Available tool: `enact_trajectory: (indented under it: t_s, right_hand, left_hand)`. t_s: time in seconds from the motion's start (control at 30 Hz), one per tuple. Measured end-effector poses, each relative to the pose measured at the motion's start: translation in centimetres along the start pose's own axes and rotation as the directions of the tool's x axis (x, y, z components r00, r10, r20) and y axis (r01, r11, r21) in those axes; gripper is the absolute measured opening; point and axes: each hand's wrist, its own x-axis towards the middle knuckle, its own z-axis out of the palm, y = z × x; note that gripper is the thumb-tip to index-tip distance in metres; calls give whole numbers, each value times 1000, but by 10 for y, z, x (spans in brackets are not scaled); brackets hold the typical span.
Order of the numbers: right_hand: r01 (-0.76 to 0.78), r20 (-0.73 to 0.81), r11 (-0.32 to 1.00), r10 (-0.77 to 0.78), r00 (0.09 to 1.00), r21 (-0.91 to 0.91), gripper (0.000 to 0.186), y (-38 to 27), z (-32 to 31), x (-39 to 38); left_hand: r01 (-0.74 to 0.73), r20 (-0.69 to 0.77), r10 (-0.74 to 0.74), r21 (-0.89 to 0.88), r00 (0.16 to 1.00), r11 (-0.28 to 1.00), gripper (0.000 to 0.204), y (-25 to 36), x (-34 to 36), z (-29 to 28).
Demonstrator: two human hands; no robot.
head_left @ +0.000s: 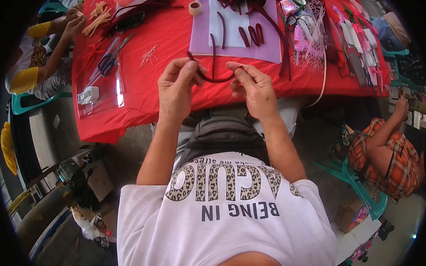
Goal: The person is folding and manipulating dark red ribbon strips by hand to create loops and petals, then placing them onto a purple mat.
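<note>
A dark red pipe cleaner (215, 80) hangs in a shallow upward-opening curve between my hands, just over the near edge of the table. My left hand (177, 85) pinches it near its left end, which sticks up past the thumb. At the other end, my right hand (256, 90) grips it between thumb and fingertips. Beyond them lies a purple sheet (267, 53) with a pale blue sheet (231, 33) on it. Several dark red folded loops (252, 36) rest there, along with a loose straight pipe cleaner (213, 49) and a dark red bundle (241, 1) at the back.
Red cloth (144, 90) covers the table. To the left are scissors (106, 66), a clear plastic sleeve (113, 101), a white plug adapter (88, 95) and a tape roll (195, 8). White netting (315, 38) and pink items lie right. People sit at both sides.
</note>
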Motion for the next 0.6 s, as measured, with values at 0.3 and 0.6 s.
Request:
enact_trajectory:
  t_s: [0.3, 0.6]
  right_hand:
    - [-67, 68, 996, 64, 996, 52, 16, -25, 1, -20]
    - [-54, 77, 996, 49, 996, 72, 15, -27, 5, -27]
  left_hand:
    - [91, 118, -180, 530, 977, 843, 13, 9, -25, 13]
    - [91, 143, -203, 555, 969, 827, 12, 14, -34, 26]
